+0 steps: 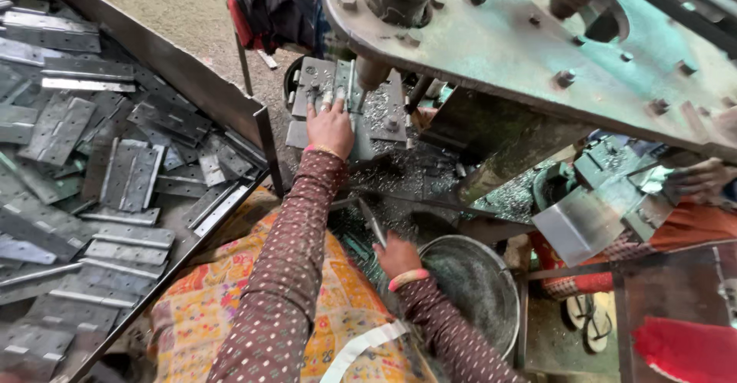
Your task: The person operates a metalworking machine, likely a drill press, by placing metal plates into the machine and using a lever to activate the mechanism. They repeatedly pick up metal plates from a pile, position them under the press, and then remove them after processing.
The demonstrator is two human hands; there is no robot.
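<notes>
My left hand reaches forward and presses flat on a grey metal hinge lying on the work plate under the drill spindle. Its fingers are spread over the hinge leaf. My right hand is lower, next to the rim of a round metal pan, with its fingers closed on a thin dark metal lever. Metal chips cover the surface between both hands.
A large tray at the left holds several grey hinges. The heavy green machine frame hangs over the upper right. Another person's hand works at the right edge beside a bent metal sheet.
</notes>
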